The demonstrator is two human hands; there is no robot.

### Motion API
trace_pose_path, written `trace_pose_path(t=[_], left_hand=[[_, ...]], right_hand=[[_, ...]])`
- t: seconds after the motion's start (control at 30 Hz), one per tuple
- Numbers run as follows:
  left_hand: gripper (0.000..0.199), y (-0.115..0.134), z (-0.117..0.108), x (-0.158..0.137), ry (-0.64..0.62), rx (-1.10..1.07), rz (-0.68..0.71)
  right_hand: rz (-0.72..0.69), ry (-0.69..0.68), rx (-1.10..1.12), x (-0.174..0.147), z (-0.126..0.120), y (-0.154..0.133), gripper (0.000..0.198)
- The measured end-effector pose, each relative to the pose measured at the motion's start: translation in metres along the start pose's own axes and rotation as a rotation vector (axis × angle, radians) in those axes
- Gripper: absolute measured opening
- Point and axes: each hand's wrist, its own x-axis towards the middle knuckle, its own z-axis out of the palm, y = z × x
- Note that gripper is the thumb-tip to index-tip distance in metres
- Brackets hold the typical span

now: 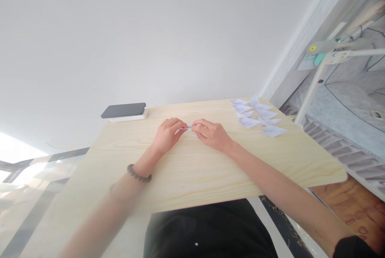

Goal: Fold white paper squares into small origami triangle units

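A small folded piece of white paper (189, 127) is held between my two hands, just above the middle of the table. My left hand (169, 133), with a dark braided band (138, 173) on its wrist, pinches the paper's left end. At the right end, the thumb and fingers of my right hand (213, 133) close on it. Most of the paper is hidden by my fingers, so its full shape does not show. Several folded white paper pieces (248, 122) with pointed ends lie in rows on the table to the right of my right hand.
A phone (124, 110) lies on a white block (129, 117) with a cable, at the back left of the pale wooden table (192, 177). The wall (180, 41) stands right behind the table. White metal framing (315, 77) is off to the right.
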Motion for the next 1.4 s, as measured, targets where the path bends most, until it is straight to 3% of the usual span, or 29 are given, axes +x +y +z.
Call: trace_pose_path(t=[0.27,0.67,1.1,1.4], left_hand=[[0.015,-0.001,-0.003,0.0,0.009,0.045,0.031],[0.02,0.007,-0.006,0.0,-0.032,0.028,0.096],[0.02,0.01,-0.004,0.0,-0.064,-0.025,0.11],[0.022,0.012,-0.006,0.0,-0.066,-0.022,0.101]], right_hand=[[-0.087,0.037,-0.153,0.002,0.001,0.001,0.037],[0.089,0.079,0.003,0.0,0.0,-0.002,0.017],[0.031,0.075,0.094,0.001,0.0,-0.002,0.018],[0.085,0.082,0.1,0.0,0.002,-0.001,0.019]])
